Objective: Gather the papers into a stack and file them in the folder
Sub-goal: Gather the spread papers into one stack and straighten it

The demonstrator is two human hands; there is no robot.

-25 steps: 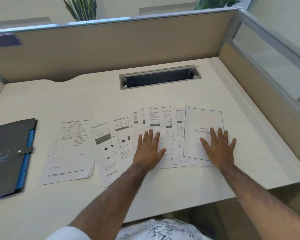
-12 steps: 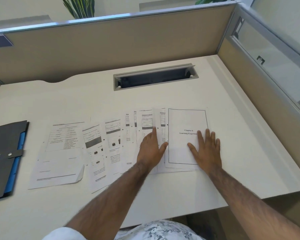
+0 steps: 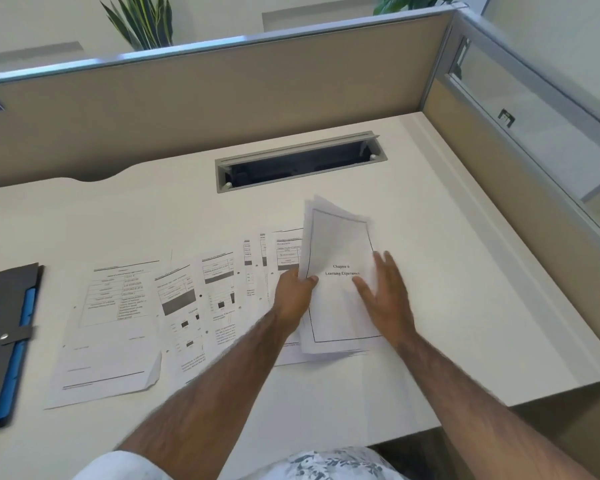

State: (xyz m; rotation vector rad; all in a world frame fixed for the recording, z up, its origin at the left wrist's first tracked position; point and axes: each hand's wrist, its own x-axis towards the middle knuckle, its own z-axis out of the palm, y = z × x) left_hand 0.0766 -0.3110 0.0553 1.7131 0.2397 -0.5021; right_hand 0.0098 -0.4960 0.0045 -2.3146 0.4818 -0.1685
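Several printed sheets lie fanned across the white desk (image 3: 430,271). A small stack topped by a bordered "Chapter 6" title page (image 3: 340,244) is tilted up at its far end. My left hand (image 3: 293,296) pinches the stack's left edge, thumb on top. My right hand (image 3: 385,289) lies flat on the title page with fingers spread. Left of the stack more sheets (image 3: 219,292) overlap in a row, ending in a form page (image 3: 115,323) with a folded corner. A dark folder (image 3: 4,334) with a blue spine and snap strap lies shut at the far left.
A grey cable slot (image 3: 300,161) is cut into the desk behind the papers. Beige partition walls (image 3: 222,95) close the back and right sides. The desk's front edge runs just below the papers, with my patterned shirt (image 3: 329,465) under it.
The right-hand sheets have been slid together under the title page, and my left hand now grips and lifts that stack's left edge. The view has shifted right, so the folder sits further left.
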